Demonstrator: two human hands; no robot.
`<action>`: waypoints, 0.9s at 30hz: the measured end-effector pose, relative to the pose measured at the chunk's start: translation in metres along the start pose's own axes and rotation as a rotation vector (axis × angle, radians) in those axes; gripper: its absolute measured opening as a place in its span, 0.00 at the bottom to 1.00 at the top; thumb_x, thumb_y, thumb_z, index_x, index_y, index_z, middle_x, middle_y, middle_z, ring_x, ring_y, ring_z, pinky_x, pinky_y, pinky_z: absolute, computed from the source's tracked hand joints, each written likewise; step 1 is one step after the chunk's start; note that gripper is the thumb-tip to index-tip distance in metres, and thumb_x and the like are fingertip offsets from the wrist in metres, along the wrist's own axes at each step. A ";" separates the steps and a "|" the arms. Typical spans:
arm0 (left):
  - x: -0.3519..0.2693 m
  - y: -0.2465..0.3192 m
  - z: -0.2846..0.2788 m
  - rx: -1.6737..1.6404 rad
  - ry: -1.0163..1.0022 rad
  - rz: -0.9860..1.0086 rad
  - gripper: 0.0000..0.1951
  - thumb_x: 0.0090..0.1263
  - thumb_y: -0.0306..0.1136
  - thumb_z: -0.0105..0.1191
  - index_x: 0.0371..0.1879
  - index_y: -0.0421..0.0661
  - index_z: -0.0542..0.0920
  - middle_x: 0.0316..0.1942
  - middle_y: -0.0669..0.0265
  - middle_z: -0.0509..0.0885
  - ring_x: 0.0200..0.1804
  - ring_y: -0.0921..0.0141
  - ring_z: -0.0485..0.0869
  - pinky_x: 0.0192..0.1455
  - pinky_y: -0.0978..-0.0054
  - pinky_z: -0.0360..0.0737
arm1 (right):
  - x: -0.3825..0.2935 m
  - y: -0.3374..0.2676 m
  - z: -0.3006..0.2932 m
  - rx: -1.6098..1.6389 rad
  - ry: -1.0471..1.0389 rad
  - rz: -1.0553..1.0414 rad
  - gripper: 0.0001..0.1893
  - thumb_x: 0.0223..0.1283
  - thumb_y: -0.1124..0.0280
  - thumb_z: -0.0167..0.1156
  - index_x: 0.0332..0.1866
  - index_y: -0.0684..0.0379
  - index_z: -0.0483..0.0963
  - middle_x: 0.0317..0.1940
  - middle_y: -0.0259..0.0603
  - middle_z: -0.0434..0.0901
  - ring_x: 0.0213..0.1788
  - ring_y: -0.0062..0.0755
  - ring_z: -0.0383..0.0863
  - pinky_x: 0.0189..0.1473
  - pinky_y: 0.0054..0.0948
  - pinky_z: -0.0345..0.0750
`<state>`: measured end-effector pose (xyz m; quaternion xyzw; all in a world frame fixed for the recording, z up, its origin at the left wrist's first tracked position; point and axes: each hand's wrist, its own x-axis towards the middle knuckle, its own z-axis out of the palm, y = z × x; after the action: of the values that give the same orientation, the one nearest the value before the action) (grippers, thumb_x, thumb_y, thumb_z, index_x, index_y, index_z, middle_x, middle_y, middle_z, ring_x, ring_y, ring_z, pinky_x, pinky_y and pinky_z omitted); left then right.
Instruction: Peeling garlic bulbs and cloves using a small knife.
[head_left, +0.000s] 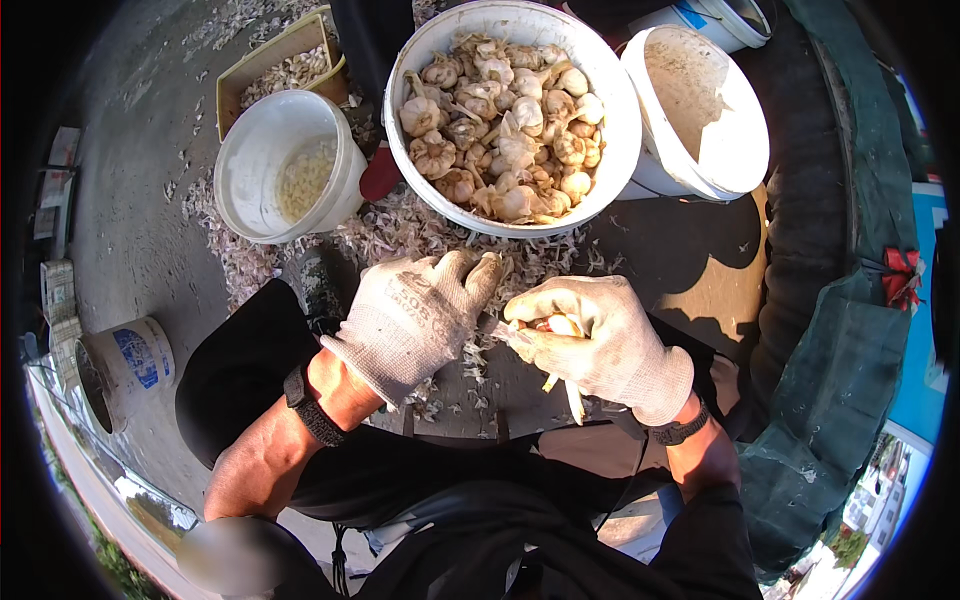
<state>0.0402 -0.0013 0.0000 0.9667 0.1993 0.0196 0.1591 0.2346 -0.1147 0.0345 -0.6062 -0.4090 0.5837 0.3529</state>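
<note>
My left hand (412, 322), in a knitted work glove bearing print, is closed around a small knife. Its short blade (496, 328) points toward my right hand (604, 341); the handle is hidden in the fist. My right hand, gloved alike, grips garlic (562, 325), mostly covered by fingers and thumb. Dry garlic stalks (575, 403) hang beneath that hand. Beyond both hands stands a large white bucket (517, 229) of unpeeled garlic bulbs (517, 135). Left of it, a smaller white bucket (244, 169) holds pale peeled cloves (306, 180).
Garlic skins (397, 225) litter the concrete floor (142, 217) under the buckets. A yellow crate (227, 97) with cloves sits far left. Another white bucket (679, 161) stands far right. At left, a stained bucket (131, 367) lies tipped. Green netting (832, 405) borders the right side.
</note>
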 end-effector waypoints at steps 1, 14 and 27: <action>0.000 0.000 -0.001 0.000 -0.001 -0.002 0.30 0.59 0.41 0.67 0.61 0.46 0.79 0.41 0.62 0.84 0.36 0.60 0.87 0.40 0.61 0.83 | 0.000 -0.002 0.000 0.040 -0.006 0.046 0.07 0.64 0.77 0.68 0.46 0.65 0.83 0.32 0.37 0.85 0.28 0.18 0.83 0.28 0.22 0.81; 0.000 0.001 -0.001 0.023 -0.004 -0.013 0.25 0.61 0.36 0.61 0.60 0.45 0.80 0.38 0.61 0.83 0.34 0.61 0.87 0.36 0.63 0.84 | -0.001 -0.002 -0.001 0.058 0.006 0.090 0.08 0.64 0.79 0.68 0.46 0.66 0.83 0.32 0.37 0.86 0.28 0.18 0.83 0.29 0.22 0.82; 0.002 0.005 -0.003 -0.043 -0.105 -0.073 0.26 0.61 0.32 0.61 0.62 0.45 0.78 0.37 0.58 0.82 0.36 0.58 0.87 0.38 0.60 0.83 | 0.002 0.006 0.002 -0.048 0.063 -0.052 0.09 0.63 0.79 0.68 0.47 0.66 0.83 0.33 0.36 0.85 0.29 0.17 0.83 0.29 0.22 0.82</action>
<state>0.0440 -0.0042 0.0045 0.9549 0.2252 -0.0324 0.1908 0.2334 -0.1159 0.0285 -0.6220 -0.4271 0.5448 0.3660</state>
